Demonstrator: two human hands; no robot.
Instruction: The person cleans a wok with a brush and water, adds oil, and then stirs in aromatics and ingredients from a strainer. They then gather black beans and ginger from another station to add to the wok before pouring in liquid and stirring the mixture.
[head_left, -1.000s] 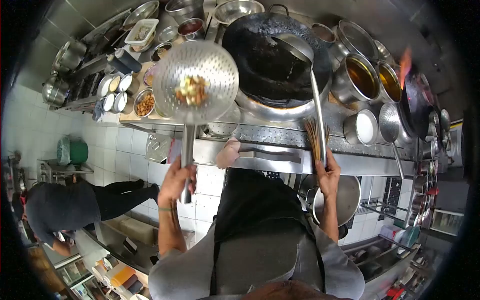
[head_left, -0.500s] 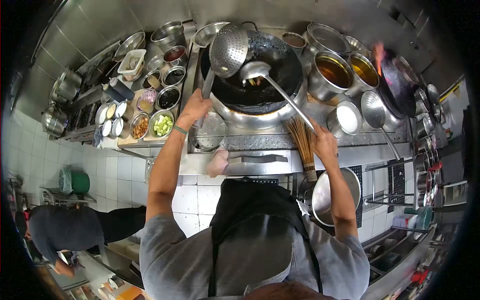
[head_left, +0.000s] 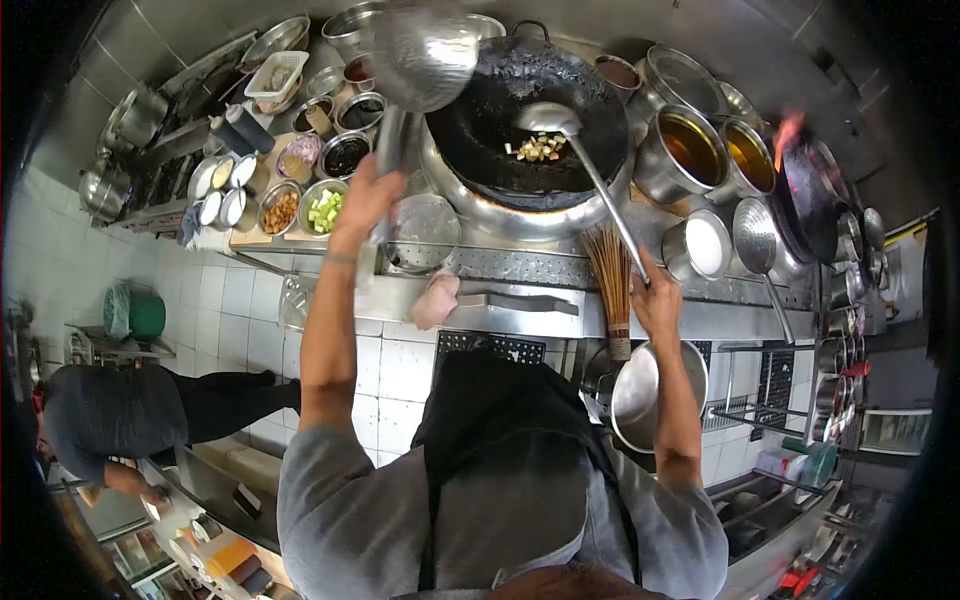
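Observation:
My left hand (head_left: pixel 368 200) is closed round the handle of a big perforated skimmer (head_left: pixel 425 60), blurred by motion and raised at the wok's left edge. In my right hand (head_left: pixel 657 300) is the long handle of a ladle (head_left: pixel 550 118), fingers wrapped around it. The ladle's bowl hangs over the black wok (head_left: pixel 480 150), just behind a small heap of pale and browned diced food (head_left: pixel 537 148) lying in the wok. Below my right hand's reach, a bamboo wok brush (head_left: pixel 608 285) leans against the stove front.
Left of the wok stand bowls of diced green vegetable (head_left: pixel 323 208), nuts or brown pieces (head_left: pixel 280 210) and dark sauces. Pots of amber oil (head_left: pixel 690 147) stand right, near a flame (head_left: pixel 788 130). A cloth (head_left: pixel 436 300) hangs at the front edge. Another person (head_left: pixel 120 405) works at lower left.
The skimmer has swung up and left, away from above the wok. More diced food now lies in the wok. The ladle has shifted right within the view.

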